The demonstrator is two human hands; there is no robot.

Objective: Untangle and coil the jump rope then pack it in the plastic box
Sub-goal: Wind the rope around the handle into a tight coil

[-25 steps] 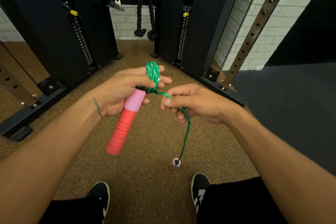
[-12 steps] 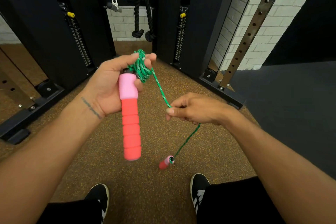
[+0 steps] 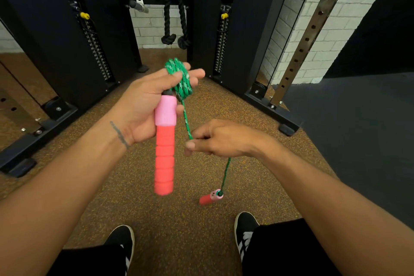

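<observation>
Green rope (image 3: 182, 83) is sitting in loops at the fingers of the left hand (image 3: 143, 105), and that hand's thumb is pressing the pink and red handle (image 3: 164, 141) against the palm while the handle is hanging straight down. 1 strand is running down from the loops to the right hand (image 3: 221, 139), whose curled fingers are pinching it, and the 2nd handle (image 3: 210, 197) is dangling below that hand, above the brown floor (image 3: 100, 197) and near 2 black shoes (image 3: 122, 237).
</observation>
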